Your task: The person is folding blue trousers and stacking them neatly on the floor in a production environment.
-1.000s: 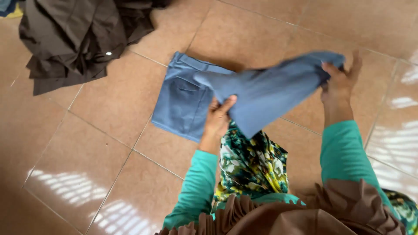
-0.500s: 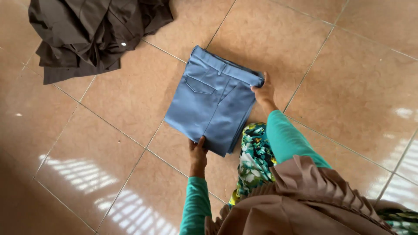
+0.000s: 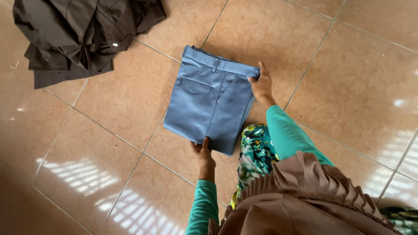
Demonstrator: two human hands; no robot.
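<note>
Folded blue trousers lie flat on the tiled floor, waistband at the far end and a back pocket showing. My left hand grips the near folded edge, thumb on top of the cloth. My right hand holds the right corner of the waistband. Both arms wear teal sleeves. A green patterned garment covers my knee just right of the trousers.
A heap of dark brown clothes lies on the floor at the upper left, about a tile's width from the trousers. Brown glossy tiles stretch all around, with window light reflected at the lower left and right.
A second ago my hands were laying the trouser legs over the waist part. Now the trousers lie folded in a neat rectangle, and both hands hold its edges.
</note>
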